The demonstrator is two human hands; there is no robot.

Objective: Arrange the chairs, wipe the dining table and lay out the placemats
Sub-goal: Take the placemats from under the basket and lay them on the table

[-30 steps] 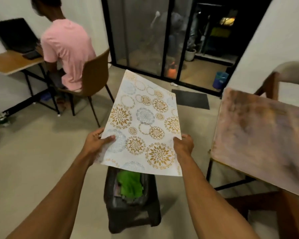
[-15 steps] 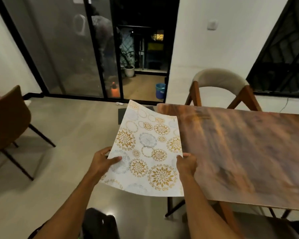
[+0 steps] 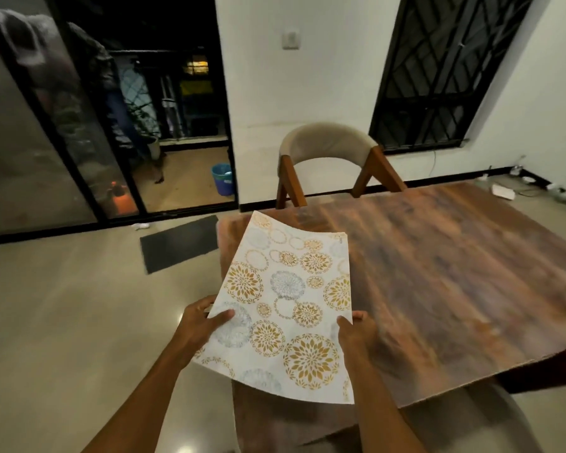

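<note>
Wood of the worktop [image 3: 455,273] fills much more of the view than half a second ago, and the placemat [image 3: 288,308] is now held above its near left corner instead of beside it. The placemat is white, printed with gold and grey-blue round flower patterns, and its far edge is curled upward. It is gripped at its left edge by the left hand [image 3: 200,325] and at its right edge by the right hand [image 3: 356,335], thumbs on top. A padded chair [image 3: 327,145] stands behind the worktop.

Floral placemat [image 3: 291,305] in left hand [image 3: 199,325] and right hand [image 3: 356,333] above wooden table [image 3: 455,273].
</note>
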